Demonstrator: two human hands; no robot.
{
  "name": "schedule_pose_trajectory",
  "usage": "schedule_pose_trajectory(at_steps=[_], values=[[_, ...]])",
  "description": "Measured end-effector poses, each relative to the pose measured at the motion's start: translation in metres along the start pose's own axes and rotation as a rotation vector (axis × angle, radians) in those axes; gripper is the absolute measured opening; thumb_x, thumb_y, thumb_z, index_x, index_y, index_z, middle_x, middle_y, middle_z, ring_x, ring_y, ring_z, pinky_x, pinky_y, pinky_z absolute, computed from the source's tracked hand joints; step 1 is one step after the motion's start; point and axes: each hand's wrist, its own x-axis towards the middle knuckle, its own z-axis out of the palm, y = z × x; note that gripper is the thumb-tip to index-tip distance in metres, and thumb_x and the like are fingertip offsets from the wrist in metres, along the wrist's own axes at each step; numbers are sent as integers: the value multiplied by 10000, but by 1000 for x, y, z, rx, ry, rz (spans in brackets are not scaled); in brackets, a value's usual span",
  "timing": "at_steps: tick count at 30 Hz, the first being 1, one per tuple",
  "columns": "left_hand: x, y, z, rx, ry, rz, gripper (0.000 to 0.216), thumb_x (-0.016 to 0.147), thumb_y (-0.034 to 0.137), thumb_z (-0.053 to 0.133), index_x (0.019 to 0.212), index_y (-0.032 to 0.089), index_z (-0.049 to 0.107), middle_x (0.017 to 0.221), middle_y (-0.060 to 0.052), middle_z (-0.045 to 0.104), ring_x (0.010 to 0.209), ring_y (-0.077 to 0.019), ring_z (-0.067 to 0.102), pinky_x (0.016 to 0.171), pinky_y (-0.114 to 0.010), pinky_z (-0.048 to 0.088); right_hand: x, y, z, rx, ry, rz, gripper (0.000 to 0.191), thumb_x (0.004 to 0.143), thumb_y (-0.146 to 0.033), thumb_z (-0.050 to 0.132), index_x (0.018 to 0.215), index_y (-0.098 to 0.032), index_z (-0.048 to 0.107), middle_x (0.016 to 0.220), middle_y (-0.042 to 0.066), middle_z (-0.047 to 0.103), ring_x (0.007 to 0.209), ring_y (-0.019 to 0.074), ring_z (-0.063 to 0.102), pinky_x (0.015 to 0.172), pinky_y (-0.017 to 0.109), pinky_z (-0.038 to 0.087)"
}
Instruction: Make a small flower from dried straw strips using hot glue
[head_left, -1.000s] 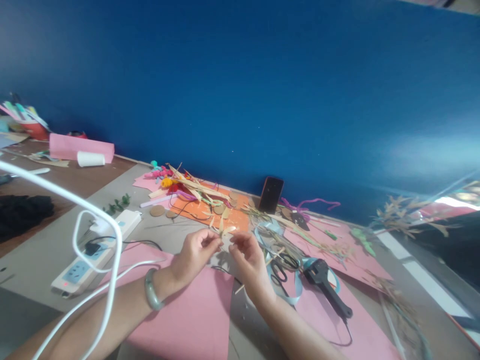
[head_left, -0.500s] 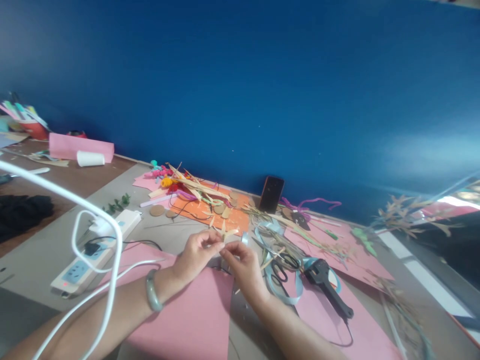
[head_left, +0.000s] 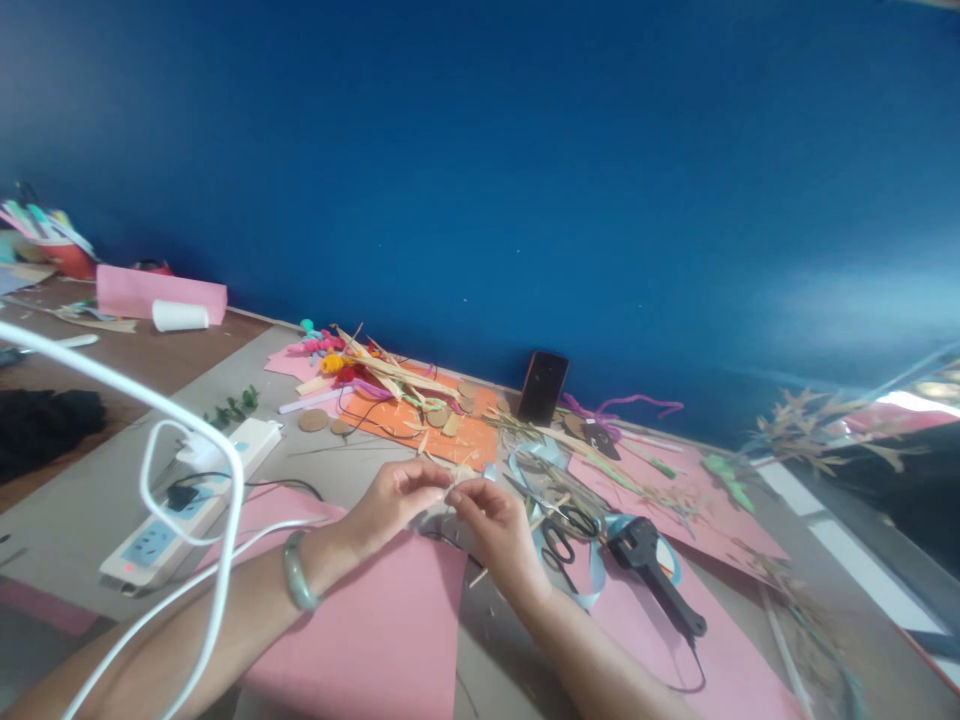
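Note:
My left hand (head_left: pixel 394 497) and my right hand (head_left: pixel 495 520) meet above the table, fingertips pinched together on a small tan straw piece (head_left: pixel 459 474) with thin leaf-like points. A green bangle (head_left: pixel 294 572) circles my left wrist. Under my hands lies a pink paper sheet (head_left: pixel 375 630). Just right of my right hand lie black-handled scissors (head_left: pixel 559 530), a light blue ribbon (head_left: pixel 585 570) and a black glue gun (head_left: pixel 652 570).
A white power strip (head_left: pixel 191 490) with a looping white cable (head_left: pixel 150 450) sits at the left. An orange sheet (head_left: pixel 420 425) strewn with straw and cardboard discs lies behind my hands. A dark phone (head_left: pixel 541 387) leans on the blue wall. More pink sheets (head_left: pixel 660 500) lie right.
My hands have drawn closer together on the straw piece and lowered it slightly; the fingers have shifted their pinch. Everything on the table stays where it was.

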Motion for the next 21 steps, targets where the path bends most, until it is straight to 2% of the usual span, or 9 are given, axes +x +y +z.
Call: schedule_pose_trajectory(at_steps=[10,14,18,21], values=[[1,4,-3,6,8,-88,194,744,211,610,896,166,721,943,-67,719,937,-206,636,865,-312,462,0,4,-2,86,-22,26,212,740,-371,705,722,-160,702,602,2,626,577,135,530,584,258,416],[3,1,-4,-42,139,-125,233,736,166,546,899,162,713,930,-67,711,913,-181,637,854,-297,460,0,4,-4,59,10,-5,220,759,-383,692,747,-164,699,619,9,632,589,140,535,596,267,428],[9,-3,-8,-109,294,-161,269,736,217,602,987,165,681,926,-65,697,802,-150,639,775,-277,478,0,6,-5,45,46,-51,227,766,-396,687,763,-169,696,635,17,638,606,151,552,609,281,444],[11,-3,-9,-125,299,-151,259,741,306,668,956,164,693,889,-69,698,783,-156,636,753,-275,483,0,7,-4,41,40,-48,229,763,-396,692,755,-168,699,627,17,637,606,154,561,610,282,450]])
